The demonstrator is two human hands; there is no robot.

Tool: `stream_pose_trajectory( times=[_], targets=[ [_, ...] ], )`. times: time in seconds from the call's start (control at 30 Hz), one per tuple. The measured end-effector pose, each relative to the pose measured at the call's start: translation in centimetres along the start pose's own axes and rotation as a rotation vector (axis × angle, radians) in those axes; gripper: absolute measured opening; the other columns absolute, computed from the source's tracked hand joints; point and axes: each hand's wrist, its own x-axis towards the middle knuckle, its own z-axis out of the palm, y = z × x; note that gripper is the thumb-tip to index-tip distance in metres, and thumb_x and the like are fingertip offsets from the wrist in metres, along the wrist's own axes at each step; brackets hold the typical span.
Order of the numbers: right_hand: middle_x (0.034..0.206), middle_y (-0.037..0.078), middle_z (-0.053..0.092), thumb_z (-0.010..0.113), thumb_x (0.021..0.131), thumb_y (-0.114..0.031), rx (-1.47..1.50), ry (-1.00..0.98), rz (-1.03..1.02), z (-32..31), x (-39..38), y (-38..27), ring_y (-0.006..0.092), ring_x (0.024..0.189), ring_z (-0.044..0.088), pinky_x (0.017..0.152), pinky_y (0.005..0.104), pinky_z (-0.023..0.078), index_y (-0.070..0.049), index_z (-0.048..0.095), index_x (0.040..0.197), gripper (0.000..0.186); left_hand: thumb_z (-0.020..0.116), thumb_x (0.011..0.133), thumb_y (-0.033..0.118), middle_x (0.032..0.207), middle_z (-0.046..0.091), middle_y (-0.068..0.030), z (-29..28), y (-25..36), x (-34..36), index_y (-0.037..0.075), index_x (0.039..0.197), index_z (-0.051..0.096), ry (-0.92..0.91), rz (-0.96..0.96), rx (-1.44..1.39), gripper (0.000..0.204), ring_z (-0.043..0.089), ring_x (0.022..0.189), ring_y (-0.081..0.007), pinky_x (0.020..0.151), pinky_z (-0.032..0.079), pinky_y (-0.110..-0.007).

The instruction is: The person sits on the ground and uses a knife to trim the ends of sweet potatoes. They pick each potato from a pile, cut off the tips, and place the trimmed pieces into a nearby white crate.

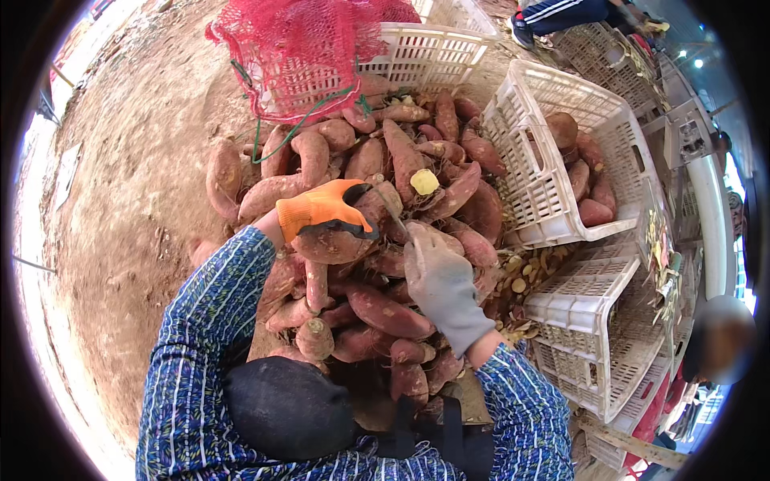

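My left hand (322, 210), in an orange and black glove, grips a large sweet potato (333, 247) above the pile (377, 309). My right hand (437, 280), in a grey glove, is closed on a thin knife (395, 216) whose blade points up-left at the held sweet potato; whether it touches is unclear. A pale yellow cut face (424, 182) shows just behind the blade, among reddish, soil-marked sweet potatoes.
A red mesh bag (297, 40) drapes over a white crate (433, 56) behind the pile. A crate of sweet potatoes (521, 128), stacked crates (577, 313) and cut scraps (521, 280) are at right. Another person's leg (561, 14) and a person (718, 345) appear at the right.
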Motion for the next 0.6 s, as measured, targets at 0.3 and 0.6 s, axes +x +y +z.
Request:
stream_pose_trajectory(
  times=[0.3, 0.6],
  targets=[
    [0.098, 0.015, 0.065, 0.057, 0.094, -0.018, 0.072, -0.197, 0.128, -1.1, 2.4, -0.1, 0.0351, 0.087, 0.066, 0.081, 0.0456, 0.05, -0.003, 0.056, 0.122, 0.032, 0.083, 0.074, 0.022, 0.11, 0.067, -0.0113, 0.2, -1.5, 2.1, -0.006, 0.126, 0.055, 0.032, 0.015, -0.023, 0.065, 0.061, 0.102, -0.0171, 0.089, 0.05, -0.032],
    [0.1, 0.017, 0.066, 0.057, 0.094, -0.015, 0.028, -0.199, 0.121, -0.6, 1.9, -0.9, 0.035, 0.094, 0.064, 0.084, 0.0454, 0.05, -0.004, 0.056, 0.12, 0.029, 0.088, 0.064, 0.041, 0.136, 0.053, -0.021, -0.3, -3.3, 2.2, -0.007, 0.144, 0.039, 0.062, 0.013, 0.047, 0.105, 0.05, 0.128, -0.0262, 0.106, 0.041, -0.034]
  ],
)
